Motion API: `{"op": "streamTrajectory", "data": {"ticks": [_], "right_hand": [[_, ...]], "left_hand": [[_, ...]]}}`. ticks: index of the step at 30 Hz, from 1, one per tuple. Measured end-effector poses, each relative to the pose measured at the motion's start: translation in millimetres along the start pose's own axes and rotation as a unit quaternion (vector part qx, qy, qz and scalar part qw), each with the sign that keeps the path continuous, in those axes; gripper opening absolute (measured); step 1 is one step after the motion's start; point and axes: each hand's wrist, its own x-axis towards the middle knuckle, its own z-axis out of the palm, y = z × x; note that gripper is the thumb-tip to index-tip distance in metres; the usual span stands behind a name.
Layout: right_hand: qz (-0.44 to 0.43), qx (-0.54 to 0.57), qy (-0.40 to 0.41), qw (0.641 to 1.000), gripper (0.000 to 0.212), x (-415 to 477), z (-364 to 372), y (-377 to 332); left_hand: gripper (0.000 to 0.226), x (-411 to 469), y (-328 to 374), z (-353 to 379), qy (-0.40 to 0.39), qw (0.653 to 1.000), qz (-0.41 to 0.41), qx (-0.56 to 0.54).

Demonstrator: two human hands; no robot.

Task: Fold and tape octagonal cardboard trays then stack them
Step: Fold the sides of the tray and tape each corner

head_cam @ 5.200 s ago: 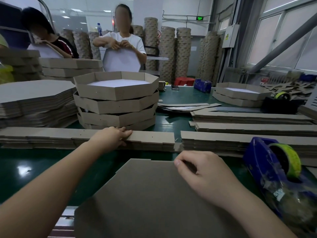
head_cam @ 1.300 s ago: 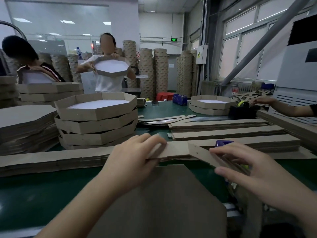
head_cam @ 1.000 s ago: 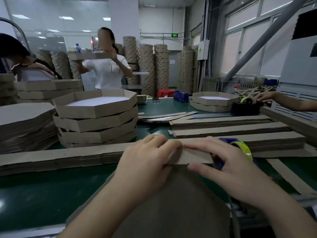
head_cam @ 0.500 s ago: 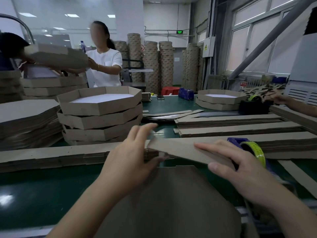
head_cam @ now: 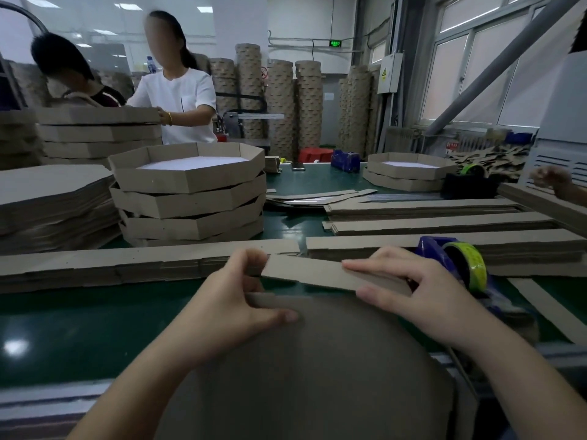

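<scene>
Here, a cardboard strip [head_cam: 314, 274] spans between both hands, pinched endwise.

**Even factory light, soft picture**

Daylight comes through the windows [head_cam: 470, 74] on my right, and ceiling panels [head_cam: 130, 6] add a cool white glow at the back. A small glare spot sits on the green table [head_cam: 63, 328] at my left. Shadows are faint. The cardboard sheet [head_cam: 301, 376] nearest me looks soft, and straight lines bow toward the edges.
</scene>
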Motion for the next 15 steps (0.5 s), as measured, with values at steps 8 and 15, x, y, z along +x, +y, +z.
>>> {"op": "streamTrajectory", "data": {"ticks": [8,15], "right_hand": [[-0.007,-0.026,-0.024,0.999,0.045,-11,-2,-7],[-0.026,-0.029,-0.03,0.999,0.051,-15,4,-14]], "left_hand": [[0.103,-17,11,-4,0.013,0.999,0.036,0.037],[0.109,-25,17,1,0.009,0.996,0.075,0.048]]}}
